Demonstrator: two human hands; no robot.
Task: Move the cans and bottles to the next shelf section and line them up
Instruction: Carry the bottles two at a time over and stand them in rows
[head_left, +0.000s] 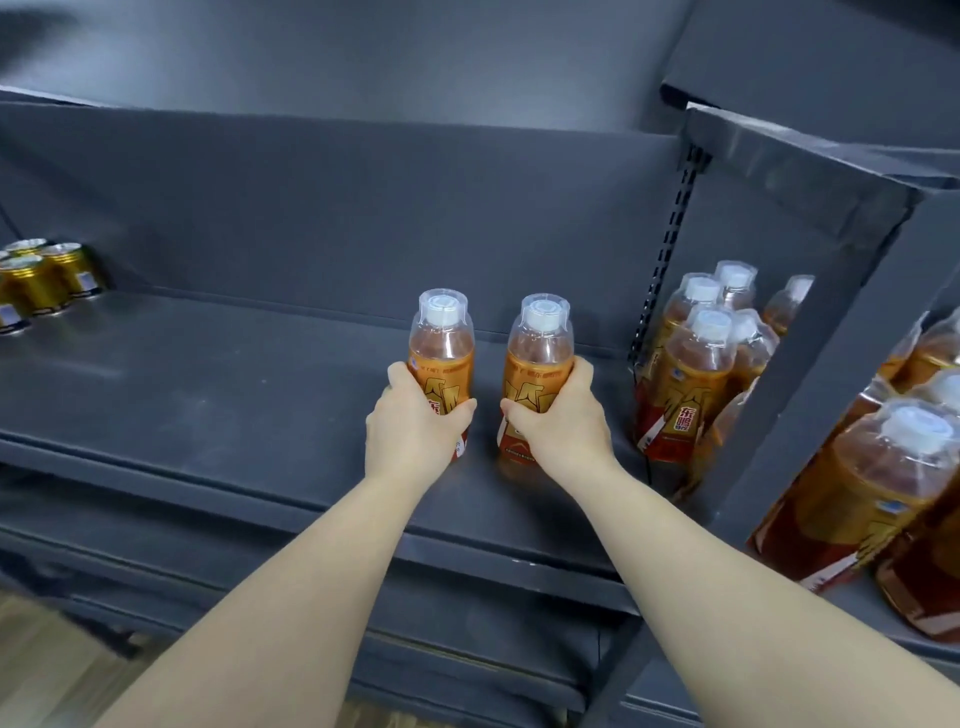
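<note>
Now hands (410, 431) (563, 421) grip upright bottles (441, 348) (540, 358)

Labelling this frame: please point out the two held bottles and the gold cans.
Left bottle (441, 366): head view, upper orange label above the fingers.
Right bottle (537, 370): head view, upper orange label.
Gold cans (37, 288): head view, side of one can.

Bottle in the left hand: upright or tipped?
Upright: the bottle has its cap straight above its body; the left hand grips it. Base contact with shelf hidden.
</note>
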